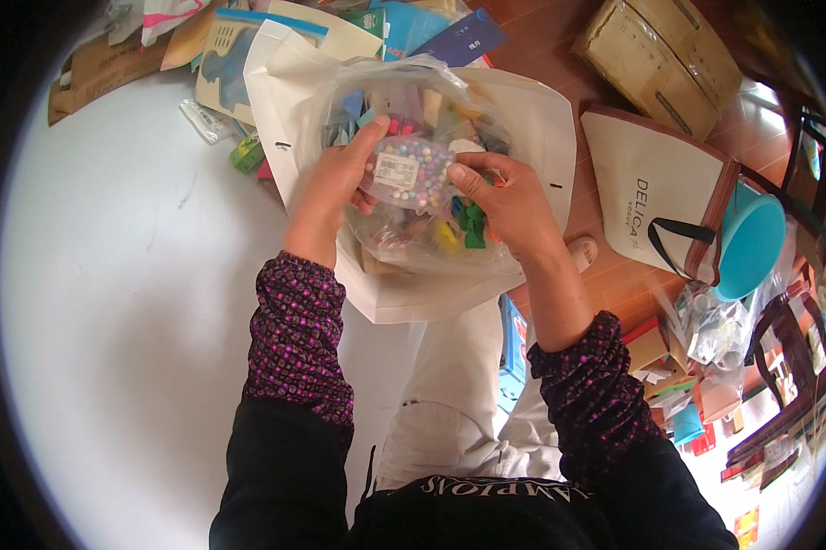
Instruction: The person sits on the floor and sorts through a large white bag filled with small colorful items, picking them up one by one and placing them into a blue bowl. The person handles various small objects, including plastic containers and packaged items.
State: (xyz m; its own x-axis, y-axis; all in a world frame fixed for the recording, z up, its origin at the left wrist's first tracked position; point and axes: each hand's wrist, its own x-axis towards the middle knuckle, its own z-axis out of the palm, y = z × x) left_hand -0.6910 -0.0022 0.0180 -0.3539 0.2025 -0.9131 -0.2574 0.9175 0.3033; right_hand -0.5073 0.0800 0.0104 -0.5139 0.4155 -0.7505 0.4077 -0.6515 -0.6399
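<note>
Between my hands is a clear plastic pack of pastel beads [423, 180], with a white printed label on its upper face. My left hand [348, 165] grips its left side, thumb on top. The fingers of my right hand [499, 189] pinch its right edge. Below the pack, a clear plastic bag [413, 251] lies spread inside a large white paper bag [399, 299] that gapes wide. Mixed small items fill the clear bag, among them a green piece [473, 227] near my right fingers and a yellow one [446, 235]. The pack hides part of the contents.
A white surface [145, 275] extends on the left, with a small green box [246, 152] and paper goods near its far edge. On the wooden floor at right are a cardboard box [660, 65], a cream tote bag [660, 185], a turquoise bucket [753, 240] and loose clutter.
</note>
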